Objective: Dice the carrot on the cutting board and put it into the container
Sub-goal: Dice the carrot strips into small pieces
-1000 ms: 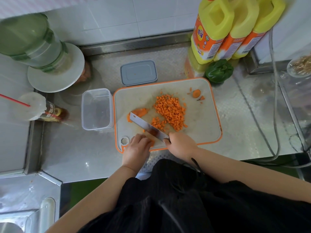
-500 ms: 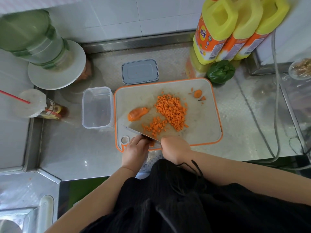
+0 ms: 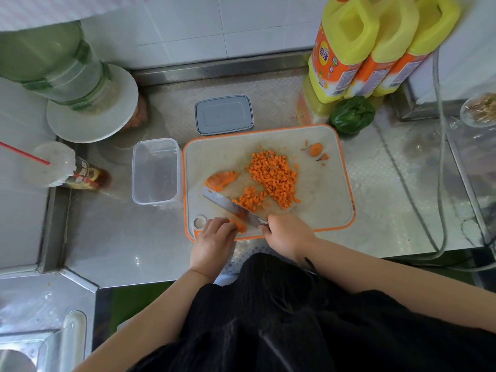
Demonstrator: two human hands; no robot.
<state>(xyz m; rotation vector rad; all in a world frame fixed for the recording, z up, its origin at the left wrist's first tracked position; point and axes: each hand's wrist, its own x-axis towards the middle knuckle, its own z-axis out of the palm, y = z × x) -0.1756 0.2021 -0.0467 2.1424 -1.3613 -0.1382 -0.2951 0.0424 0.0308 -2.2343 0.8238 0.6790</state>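
Steel counter (image 3: 112,237); left grip (image 3: 212,242) pinches carrot strips (image 3: 239,224) beside the knife (image 3: 233,208) clasped by right grip (image 3: 288,236).

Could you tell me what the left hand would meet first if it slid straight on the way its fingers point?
Probably the knife. The left hand holds a carrot piece right beside the blade, fingers pointing up and right towards it. Beyond lies the diced carrot.

I see cutting board (image 3: 330,210) on surface (image 3: 120,242) | container (image 3: 155,171) just left of it | lid (image 3: 224,114) behind | diced carrot (image 3: 271,178) mid-board | knife (image 3: 233,208) before the dice | green pepper (image 3: 352,114) behind-right
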